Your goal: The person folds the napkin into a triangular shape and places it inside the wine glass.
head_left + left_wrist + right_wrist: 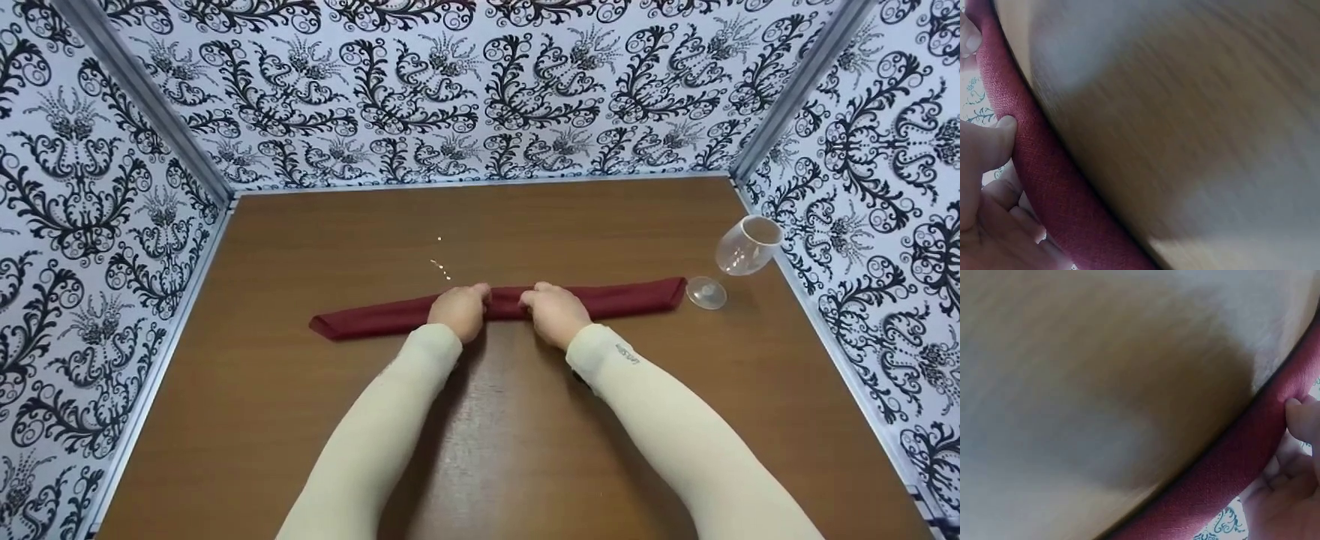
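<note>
A dark red cloth napkin, folded into a long narrow band, lies crosswise on the brown table. Near its middle, my left hand pinches it. A short stretch to the right, my right hand grips the same band. The left wrist view shows the left thumb against the cloth, with the other fingers bent beside its edge. In the right wrist view the right thumb presses the band and the remaining fingers are curled close to it.
A clear stemmed wine glass stands at the right, its foot close to the napkin's right end. Patterned black-and-white walls enclose the wooden table at the back and both sides. Small bright specks show beyond the left hand.
</note>
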Tool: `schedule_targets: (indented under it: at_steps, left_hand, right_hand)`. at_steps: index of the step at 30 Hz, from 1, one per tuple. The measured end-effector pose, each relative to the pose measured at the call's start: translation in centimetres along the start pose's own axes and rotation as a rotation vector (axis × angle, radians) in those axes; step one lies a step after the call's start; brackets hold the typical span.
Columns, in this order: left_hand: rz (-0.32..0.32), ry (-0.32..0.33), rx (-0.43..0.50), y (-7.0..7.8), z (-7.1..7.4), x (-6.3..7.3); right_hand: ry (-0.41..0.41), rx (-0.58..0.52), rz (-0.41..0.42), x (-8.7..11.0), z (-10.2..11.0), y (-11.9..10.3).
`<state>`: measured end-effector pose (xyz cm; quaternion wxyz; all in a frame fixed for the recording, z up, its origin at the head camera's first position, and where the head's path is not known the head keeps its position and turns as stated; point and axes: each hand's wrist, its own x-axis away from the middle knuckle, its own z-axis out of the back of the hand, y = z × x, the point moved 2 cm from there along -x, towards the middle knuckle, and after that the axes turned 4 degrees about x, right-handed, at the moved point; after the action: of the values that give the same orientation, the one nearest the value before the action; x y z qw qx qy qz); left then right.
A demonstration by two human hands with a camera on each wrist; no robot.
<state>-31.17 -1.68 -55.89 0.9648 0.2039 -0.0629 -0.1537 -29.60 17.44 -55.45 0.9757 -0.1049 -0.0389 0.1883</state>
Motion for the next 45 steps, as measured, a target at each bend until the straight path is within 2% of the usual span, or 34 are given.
schedule_targets:
  at_steps: [4,9,11,15,18,21,29,37,40,45]
  left_hand:
    - [-0.029,0.057,-0.064,0.3,0.2,0.3]
    - [-0.168,0.164,-0.272,1.2,0.3,1.4]
    - [-0.215,0.165,-0.350,1.5,0.3,1.8]
    - [-0.265,0.089,-0.426,1.8,0.4,2.4]
    - [-0.265,0.026,-0.419,1.7,0.4,2.5]
    - [-0.249,-0.001,-0.395,1.4,0.4,2.5]
    - [-0.245,0.032,-0.361,0.8,0.2,2.2]
    - [-0.160,-0.034,-0.268,0.7,0.4,1.5]
    - [-0.142,-0.024,-0.251,0.8,0.4,1.2]
    - [-0.131,0.011,-0.274,0.8,0.3,1.1]
  right_hand:
    - [0.019,0.039,0.002,0.2,0.0,-0.4]
    - [0.101,0.155,0.091,0.3,0.0,-1.0]
    - [0.122,0.190,0.112,0.5,0.0,-1.2]
    - [0.085,0.196,0.106,0.8,0.0,-1.3]
    - [0.049,0.205,0.098,1.0,0.0,-1.2]
    - [0.027,0.231,0.103,1.0,0.0,-1.0]
    - [0.037,0.218,0.125,1.3,-0.1,-0.9]
    - [0.088,0.200,0.132,1.3,-0.1,-0.7]
    - [0.083,0.201,0.123,1.1,-0.2,-0.6]
    - [0.068,0.202,0.117,0.8,-0.3,-0.5]
